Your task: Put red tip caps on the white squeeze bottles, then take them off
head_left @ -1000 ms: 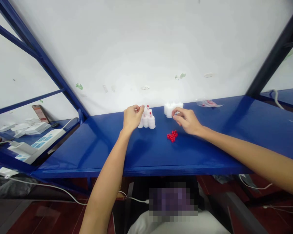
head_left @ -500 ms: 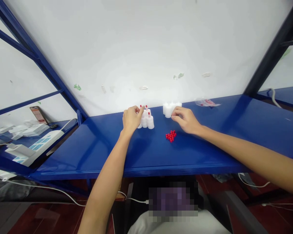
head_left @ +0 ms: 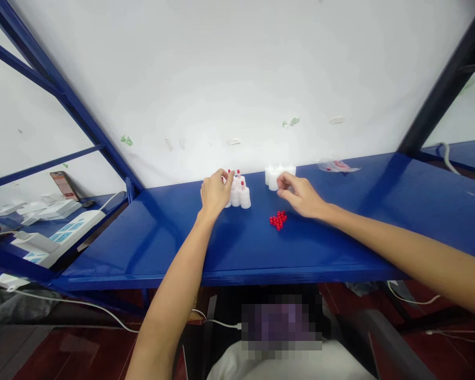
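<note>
The left hand (head_left: pixel 215 193), fingers curled, partly hides the red-capped bottles (head_left: pixel 245 198); the right hand (head_left: pixel 301 197), fingertips nearly meeting, overlaps white bottles (head_left: pixel 273 178) by the table's (head_left: pixel 237 248) back edge. I cannot tell whether either grips anything; red caps (head_left: pixel 278 220) lie nearer the front edge.

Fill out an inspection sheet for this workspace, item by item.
Surface: glossy blue tabletop against a white wall.
Job's things: red-capped white bottles standing at left; plain white bottles, no red caps seen on them, farther right; loose red caps grouped nearer the front edge.
Clutter: clear plastic bag with red contents, rear right; smartphone and power strip on the left side table.
Grips: left grip at the red-capped white bottles; right grip by the plain ones; contact and contents unclear.
Cables: white cable sagging at lower left.
Surroundings: wall scuffed; blue frame at left.
</note>
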A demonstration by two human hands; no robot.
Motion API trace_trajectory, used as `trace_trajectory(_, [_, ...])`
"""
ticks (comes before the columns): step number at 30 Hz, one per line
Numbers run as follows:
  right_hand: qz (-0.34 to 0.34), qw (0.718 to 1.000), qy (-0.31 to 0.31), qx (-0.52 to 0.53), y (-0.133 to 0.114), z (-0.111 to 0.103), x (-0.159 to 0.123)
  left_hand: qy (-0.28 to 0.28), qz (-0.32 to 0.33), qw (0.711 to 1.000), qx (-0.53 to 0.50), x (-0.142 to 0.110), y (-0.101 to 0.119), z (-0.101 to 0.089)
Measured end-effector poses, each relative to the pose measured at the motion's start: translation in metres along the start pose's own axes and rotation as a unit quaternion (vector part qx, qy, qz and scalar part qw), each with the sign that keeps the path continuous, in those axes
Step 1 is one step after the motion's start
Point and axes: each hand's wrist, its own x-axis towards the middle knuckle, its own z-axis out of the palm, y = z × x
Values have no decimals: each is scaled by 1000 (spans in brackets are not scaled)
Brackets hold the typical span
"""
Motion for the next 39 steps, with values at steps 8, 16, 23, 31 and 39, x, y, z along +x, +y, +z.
trace_trajectory(8, [0,1000,-18,-15,-1,1,0,-5,2,1000,-10,-3,-1,1])
trace_trajectory(16, [-4,999,-29,-21,-1,2,0,17,-10,1000,14,-7,-2,-2])
trace_trajectory(23, [-8,999,-37,-23,-1,3,0,100,130,985,-53,-9,2,-7])
trace_trajectory(31, [-8,999,-47,-25,0,4,0,-1,218,974,-64,-6,1,-8])
trace_trajectory(39, [-9,998,-56,-28,1,2,0,-36,208,977,-22,-3,-5,-7])
